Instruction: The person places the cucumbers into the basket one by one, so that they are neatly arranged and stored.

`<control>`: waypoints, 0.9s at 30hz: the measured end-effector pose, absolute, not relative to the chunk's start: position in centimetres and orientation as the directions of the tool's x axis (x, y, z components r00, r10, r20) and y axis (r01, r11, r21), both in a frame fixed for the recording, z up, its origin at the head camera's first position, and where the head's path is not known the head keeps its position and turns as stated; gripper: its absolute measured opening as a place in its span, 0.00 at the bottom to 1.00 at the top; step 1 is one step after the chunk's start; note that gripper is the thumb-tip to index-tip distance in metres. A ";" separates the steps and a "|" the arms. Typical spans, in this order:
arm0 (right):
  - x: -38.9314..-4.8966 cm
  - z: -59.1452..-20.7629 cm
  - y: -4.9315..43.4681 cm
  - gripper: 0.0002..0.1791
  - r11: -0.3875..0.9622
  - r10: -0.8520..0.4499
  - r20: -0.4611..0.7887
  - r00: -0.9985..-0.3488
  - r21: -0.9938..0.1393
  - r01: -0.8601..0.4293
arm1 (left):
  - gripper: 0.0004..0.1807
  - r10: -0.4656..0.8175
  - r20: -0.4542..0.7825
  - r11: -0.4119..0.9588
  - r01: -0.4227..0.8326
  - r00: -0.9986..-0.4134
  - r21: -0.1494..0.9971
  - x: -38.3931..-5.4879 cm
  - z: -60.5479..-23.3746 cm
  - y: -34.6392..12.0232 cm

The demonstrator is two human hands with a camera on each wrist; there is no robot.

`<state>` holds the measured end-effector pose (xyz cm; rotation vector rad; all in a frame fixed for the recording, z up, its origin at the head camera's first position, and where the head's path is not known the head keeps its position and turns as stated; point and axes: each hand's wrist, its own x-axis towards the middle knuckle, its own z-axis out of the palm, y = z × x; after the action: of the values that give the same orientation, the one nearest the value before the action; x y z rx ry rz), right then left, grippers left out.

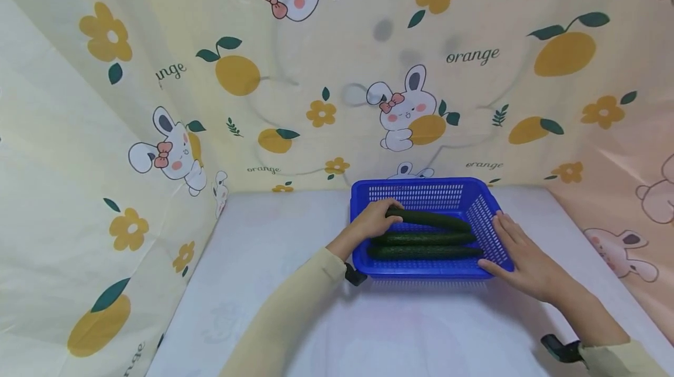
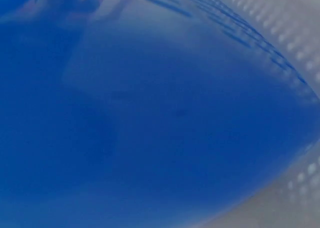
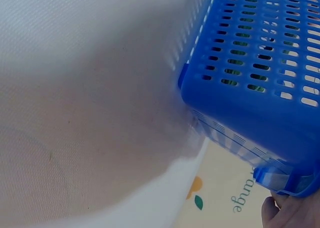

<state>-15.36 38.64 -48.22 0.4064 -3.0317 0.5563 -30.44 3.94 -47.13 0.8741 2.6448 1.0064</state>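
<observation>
A blue plastic basket (image 1: 421,273) with slotted walls stands on the white tabletop in the head view. Three dark green cucumbers lie crosswise inside: a rear cucumber (image 1: 434,220), a middle cucumber (image 1: 426,239) and a front cucumber (image 1: 426,253). My left hand (image 1: 372,220) reaches over the left rim and grips the left end of the rear one between thumb and fingers. On the right rim rests my right hand (image 1: 529,263), fingers extended along it and thumb toward the front corner. Blurred blue basket wall (image 2: 175,133) fills the left wrist view, hiding the left hand's grip.
Behind the basket hangs a cream cloth (image 1: 326,61) printed with rabbits, flowers and oranges, which also closes in both sides. White tabletop (image 1: 274,225) extends left and in front of the basket. Black straps (image 1: 560,349) sit at the wrists.
</observation>
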 end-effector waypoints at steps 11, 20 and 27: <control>-15.4 -48.4 38.5 0.60 0.899 -0.258 0.100 -0.961 -0.339 -0.277 | 0.17 0.568 -0.022 0.656 0.437 -0.823 0.616 -30.9 -47.0 3.7; -15.5 -48.6 38.5 0.61 0.903 -0.257 0.103 -0.961 -0.330 -0.277 | 0.15 0.577 0.035 0.562 0.429 -0.816 0.707 -31.2 -46.8 3.2; -15.5 -48.5 38.7 0.61 0.899 -0.263 0.094 -0.960 -0.337 -0.279 | 0.16 0.619 0.078 0.530 0.489 -0.781 0.693 -31.2 -45.8 1.0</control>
<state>-15.54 38.74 -48.46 0.4309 -3.0167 0.5454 -31.16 1.03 -45.78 0.9469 2.5886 1.0873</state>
